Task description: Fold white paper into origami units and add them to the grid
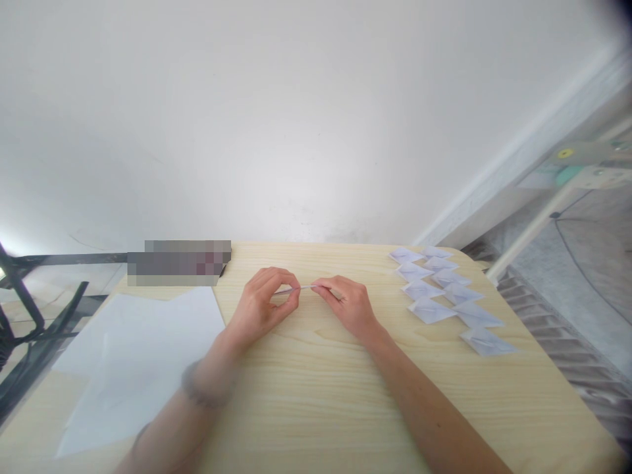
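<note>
Between my two hands is a thin piece of folded paper (305, 287), seen nearly edge-on, just above the wooden table (306, 395). My left hand (269, 299) pinches its left part between thumb and fingers, and a strip of it shows inside the ring they make. On the other end, the thumb and fingertips of my right hand (348, 303) are pressed together. Most of the paper's shape is hidden by its angle and my fingers. To the right, several folded white paper pieces (432, 309), pointed at their ends, lie in two columns.
Flat white paper sheets (143, 355) lie on the left, partly under my left forearm. A blurred-out dark object (178, 263) sits at the back left corner. The white wall (316, 131) rises behind the table. A metal-framed bed (567, 197) stands to the right.
</note>
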Demonstrator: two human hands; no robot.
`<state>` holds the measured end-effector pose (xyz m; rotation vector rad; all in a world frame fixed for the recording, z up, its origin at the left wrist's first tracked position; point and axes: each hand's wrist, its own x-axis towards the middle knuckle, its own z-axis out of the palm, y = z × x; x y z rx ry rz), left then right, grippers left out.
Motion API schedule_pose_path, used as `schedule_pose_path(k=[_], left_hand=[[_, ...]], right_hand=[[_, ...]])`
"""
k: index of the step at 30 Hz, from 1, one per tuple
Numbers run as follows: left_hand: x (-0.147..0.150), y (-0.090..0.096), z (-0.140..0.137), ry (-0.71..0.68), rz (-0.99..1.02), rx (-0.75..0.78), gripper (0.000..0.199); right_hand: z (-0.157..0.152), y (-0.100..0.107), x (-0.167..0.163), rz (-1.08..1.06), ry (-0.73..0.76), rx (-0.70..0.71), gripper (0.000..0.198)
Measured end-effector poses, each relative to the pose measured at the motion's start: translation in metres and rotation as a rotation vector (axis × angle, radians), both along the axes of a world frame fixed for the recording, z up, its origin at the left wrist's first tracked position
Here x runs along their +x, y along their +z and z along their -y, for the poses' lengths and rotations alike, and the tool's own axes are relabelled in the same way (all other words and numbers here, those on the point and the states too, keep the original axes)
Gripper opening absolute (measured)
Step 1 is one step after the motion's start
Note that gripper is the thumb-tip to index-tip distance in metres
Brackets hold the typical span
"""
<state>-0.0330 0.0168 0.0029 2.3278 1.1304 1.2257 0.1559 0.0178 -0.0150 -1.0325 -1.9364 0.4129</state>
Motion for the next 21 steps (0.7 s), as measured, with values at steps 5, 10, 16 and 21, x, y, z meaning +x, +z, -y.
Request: schedule_pose_path(k=[5,10,16,21], left_hand=[[0.0004,0.0008,0.0004,-0.008,0.004,-0.006,0.009],[0.0002,0.0009,0.0005,-0.013,0.004,-0.015,0.009],[0.0008,0.0012,0.0010,0.005,0.015,-0.017,0.008],[0.0006,0.0018,0.0013,0.008,0.004,-0.022,0.008]], right_hand=[[0.0006,0.0001,-0.0003,0.006,0.011,0.009,0.014],[0.0005,-0.0007,-0.0004,0.006,0.020,0.023,0.013],[0.0005,-0.0002,-0.0004,0.010,0.018,0.025,0.014],[0.0004,-0.0003,-0.0003,0.017,0.024,0.033,0.013]])
